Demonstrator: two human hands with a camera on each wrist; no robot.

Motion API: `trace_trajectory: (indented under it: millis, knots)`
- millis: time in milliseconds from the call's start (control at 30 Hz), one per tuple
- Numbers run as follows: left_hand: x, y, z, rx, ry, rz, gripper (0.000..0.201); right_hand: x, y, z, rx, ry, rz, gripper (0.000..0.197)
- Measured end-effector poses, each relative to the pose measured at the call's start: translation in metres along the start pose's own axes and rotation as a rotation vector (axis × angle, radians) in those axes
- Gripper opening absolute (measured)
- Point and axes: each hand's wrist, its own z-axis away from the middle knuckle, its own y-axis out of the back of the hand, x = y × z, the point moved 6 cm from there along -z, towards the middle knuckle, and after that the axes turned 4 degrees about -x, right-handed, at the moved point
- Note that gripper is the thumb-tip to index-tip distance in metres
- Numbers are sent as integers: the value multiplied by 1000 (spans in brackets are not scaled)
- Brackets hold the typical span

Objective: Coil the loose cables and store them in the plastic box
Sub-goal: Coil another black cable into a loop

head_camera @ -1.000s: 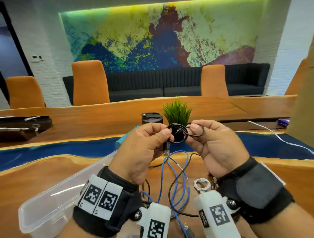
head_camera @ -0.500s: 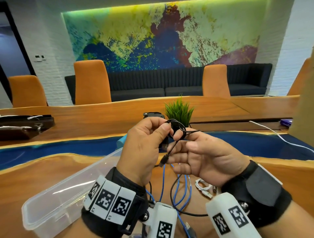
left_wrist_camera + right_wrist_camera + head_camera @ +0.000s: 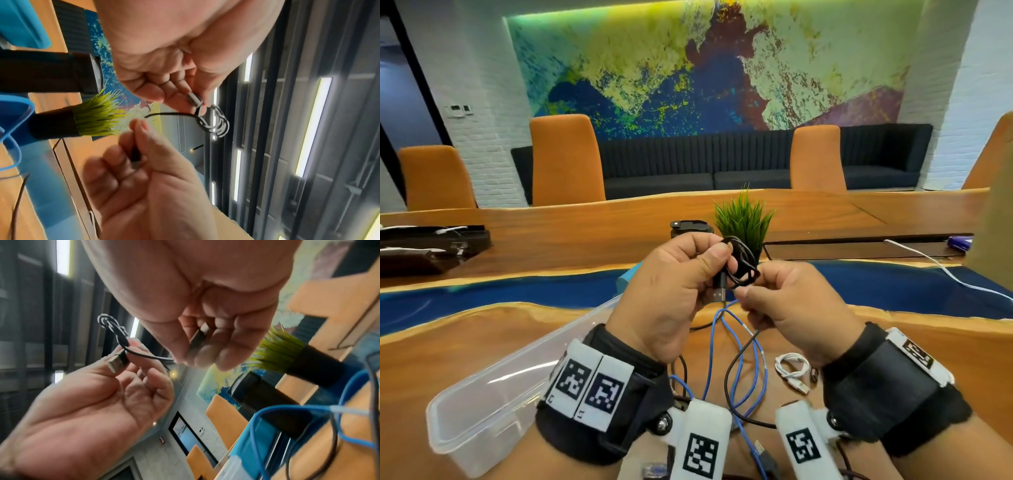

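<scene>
Both hands raised — left hand (image 3: 674, 294) pinches coiled black cable (image 3: 743, 263); right hand (image 3: 794, 308) pinches its loose end.

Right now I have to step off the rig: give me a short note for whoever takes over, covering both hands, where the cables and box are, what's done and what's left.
Left hand: pinches the small black cable coil, USB plug hanging below the thumb.
Right hand: pinches the same cable's other connector end, beside the coil.
Plastic box: on the table at the left, open; nothing visible inside.
Done: black cable nearly coiled, held above the table.
Left: tuck the end, drop the coil in the box, then coil the blue cable, the longer black cable and store the white cable, all lying on the table below the hands.
</scene>
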Motion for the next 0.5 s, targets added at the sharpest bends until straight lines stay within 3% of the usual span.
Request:
trace_trajectory:
  millis: [167, 333, 500]
  knots:
    - [-4, -6, 2, -63, 28, -222, 11, -12, 19, 2, 200, 135, -48, 10]
    - [-6, -4, 3, 12, 33, -214, 10, -23, 12, 10, 121, 134, -265, 9]
    - [0, 15, 0, 196, -89, -281, 12, -25, 16, 8, 56, 151, -192, 10]
